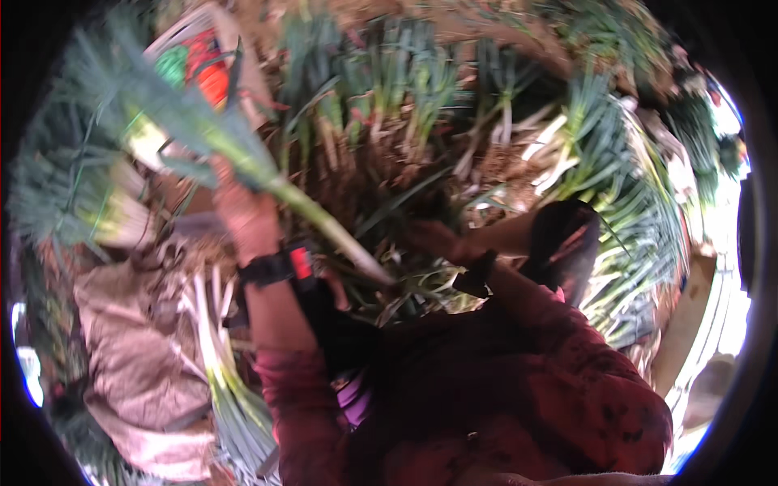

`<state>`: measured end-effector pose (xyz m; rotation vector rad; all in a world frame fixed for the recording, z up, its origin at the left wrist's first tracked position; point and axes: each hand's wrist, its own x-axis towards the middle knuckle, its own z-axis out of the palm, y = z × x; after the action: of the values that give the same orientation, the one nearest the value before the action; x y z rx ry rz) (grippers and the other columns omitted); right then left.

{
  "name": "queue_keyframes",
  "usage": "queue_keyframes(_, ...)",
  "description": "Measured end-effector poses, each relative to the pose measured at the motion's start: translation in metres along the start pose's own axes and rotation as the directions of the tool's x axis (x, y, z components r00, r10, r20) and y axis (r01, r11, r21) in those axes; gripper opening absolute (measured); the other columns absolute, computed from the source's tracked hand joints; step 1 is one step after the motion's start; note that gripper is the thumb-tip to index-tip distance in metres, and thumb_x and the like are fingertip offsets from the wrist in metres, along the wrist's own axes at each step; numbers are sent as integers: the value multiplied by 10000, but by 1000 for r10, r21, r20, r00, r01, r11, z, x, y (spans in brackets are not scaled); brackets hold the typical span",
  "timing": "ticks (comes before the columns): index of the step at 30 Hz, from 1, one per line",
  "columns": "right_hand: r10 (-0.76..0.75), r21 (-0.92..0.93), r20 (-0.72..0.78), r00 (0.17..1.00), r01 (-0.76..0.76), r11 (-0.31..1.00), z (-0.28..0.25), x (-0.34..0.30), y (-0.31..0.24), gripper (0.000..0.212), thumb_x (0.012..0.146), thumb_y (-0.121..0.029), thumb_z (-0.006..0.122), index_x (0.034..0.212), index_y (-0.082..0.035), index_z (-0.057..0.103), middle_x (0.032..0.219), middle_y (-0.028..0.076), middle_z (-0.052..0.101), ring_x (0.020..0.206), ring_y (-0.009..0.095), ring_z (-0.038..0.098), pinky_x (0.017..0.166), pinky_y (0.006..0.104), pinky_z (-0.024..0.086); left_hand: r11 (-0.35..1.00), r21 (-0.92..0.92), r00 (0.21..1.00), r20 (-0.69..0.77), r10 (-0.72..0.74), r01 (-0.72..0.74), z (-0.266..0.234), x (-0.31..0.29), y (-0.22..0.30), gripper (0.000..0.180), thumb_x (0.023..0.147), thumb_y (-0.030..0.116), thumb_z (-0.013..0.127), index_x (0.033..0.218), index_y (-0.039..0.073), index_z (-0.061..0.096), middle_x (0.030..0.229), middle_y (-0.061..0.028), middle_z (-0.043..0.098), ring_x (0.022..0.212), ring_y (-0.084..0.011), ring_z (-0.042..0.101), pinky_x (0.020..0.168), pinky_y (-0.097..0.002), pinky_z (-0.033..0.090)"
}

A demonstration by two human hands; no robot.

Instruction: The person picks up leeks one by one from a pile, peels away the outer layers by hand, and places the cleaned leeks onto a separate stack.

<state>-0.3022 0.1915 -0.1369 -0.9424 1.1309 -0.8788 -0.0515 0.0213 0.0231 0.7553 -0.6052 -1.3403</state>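
Head cam: left hand (247,217) is curled round a long green-and-white leek (317,214), slanting from 10 o'clock to just below centre; right hand (438,241) is just off centre toward 3, too blurry, can't tell its grip; crumpled brown sack (138,340) at 8; leafy green heap (636,219) around 3.

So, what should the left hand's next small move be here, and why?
I'd probably lower the long leek toward the leek pile at left: the left hand seems to grip it by its leafy part, its leaves reach up and left over that side, and its white end points right, as the pile's pale ends do.
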Motion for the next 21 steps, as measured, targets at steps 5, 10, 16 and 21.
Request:
queue_keyframes(5,-22,495,319,947,-147,856,70,-2,-91,355,912,-209,568,1203,-10,533,972,88,625,845,156,606,748,313,503,990,-140,997,75,-11,22,5,0,-10,489,897,366,588,1252,51,474,1169,-34,562,1029,-187,526,921,-379,410)
queue_keyframes(10,-110,350,325,939,-11,937,95,-18,-157,181,934,-181,545,1024,-25,567,706,-13,547,560,44,518,459,193,371,999,-23,930,367,-18,28,18,-30,-9,381,869,117,617,1228,45,513,1143,-68,586,1037,-190,564,921,-369,443)
queue_keyframes(16,-269,280,240,933,199,939,122,-15,-158,130,953,-146,499,992,-21,490,641,-1,497,518,79,514,465,204,341,994,-30,945,308,110,-106,-2,-28,-8,244,836,-31,602,1069,40,580,1035,-47,614,914,-144,583,862,-284,448)
queue_keyframes(21,-531,-237,54,846,527,816,106,-3,-138,159,915,-96,532,1035,-3,485,738,27,491,651,64,467,546,234,393,958,108,927,301,223,-265,38,-51,-7,65,910,96,562,942,43,580,944,-43,589,864,-139,562,807,-262,444)
